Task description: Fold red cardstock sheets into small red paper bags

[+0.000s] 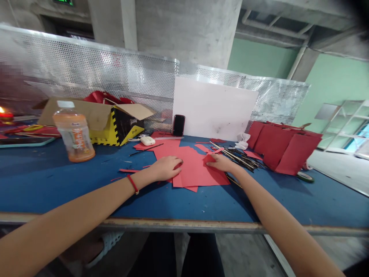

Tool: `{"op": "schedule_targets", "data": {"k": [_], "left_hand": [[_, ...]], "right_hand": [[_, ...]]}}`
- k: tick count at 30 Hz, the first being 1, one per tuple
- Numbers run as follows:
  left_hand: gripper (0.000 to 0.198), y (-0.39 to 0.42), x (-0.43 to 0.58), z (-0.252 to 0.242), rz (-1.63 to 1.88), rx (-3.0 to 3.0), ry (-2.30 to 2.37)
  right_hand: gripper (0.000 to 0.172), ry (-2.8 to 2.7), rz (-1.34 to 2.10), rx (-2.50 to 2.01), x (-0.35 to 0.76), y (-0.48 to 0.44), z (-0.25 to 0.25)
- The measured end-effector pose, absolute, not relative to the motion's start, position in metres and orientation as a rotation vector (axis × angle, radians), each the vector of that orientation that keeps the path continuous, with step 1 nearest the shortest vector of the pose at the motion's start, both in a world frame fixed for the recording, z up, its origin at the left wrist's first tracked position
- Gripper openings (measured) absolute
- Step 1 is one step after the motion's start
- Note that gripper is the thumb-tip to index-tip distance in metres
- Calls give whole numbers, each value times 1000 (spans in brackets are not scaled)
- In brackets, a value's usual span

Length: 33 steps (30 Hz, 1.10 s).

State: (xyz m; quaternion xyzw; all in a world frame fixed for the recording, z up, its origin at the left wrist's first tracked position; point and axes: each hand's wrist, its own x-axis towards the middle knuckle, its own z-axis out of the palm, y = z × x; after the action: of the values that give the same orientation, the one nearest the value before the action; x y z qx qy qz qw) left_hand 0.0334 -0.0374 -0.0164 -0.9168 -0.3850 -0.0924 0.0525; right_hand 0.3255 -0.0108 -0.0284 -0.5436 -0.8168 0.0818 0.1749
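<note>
Sheets of red paper (198, 173) lie overlapped on the blue table in front of me. My left hand (166, 168) rests at their left edge, its fingers lightly bent and apart, touching the paper without gripping it. At the right side, my right hand (221, 162) pinches a raised edge or flap of the red paper between thumb and fingers. Just behind that hand lies a narrow red strip (216, 151). Thin dark and pale sticks (240, 158) are heaped beyond my right wrist.
A drink bottle (74, 132) and an opened cardboard box (100, 134) stand at left. Behind the paper are a white earphone case (147, 141), a phone (178, 125) and a white board (213, 107). Red paper bags (284, 148) and green tape (305, 177) are at right.
</note>
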Motion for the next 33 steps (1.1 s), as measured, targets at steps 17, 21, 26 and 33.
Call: {"op": "schedule_targets", "data": {"k": [17,21,26,33], "left_hand": [[37,-37,33,-16,-263,-2782,-1162],[37,-38,33,-16,-262,-2785,-1164],[37,-39,33,-15,-257,-2786,-1170],[37,-37,34,-16,-263,-2790,-1170]], "right_hand": [[30,-2310,249,-1598,323,-13,-26],[31,-2317,246,-1593,323,-13,-25],[30,-2322,236,-1591,322,-16,-23],[26,-2331,234,-1602,320,-19,-21]]}}
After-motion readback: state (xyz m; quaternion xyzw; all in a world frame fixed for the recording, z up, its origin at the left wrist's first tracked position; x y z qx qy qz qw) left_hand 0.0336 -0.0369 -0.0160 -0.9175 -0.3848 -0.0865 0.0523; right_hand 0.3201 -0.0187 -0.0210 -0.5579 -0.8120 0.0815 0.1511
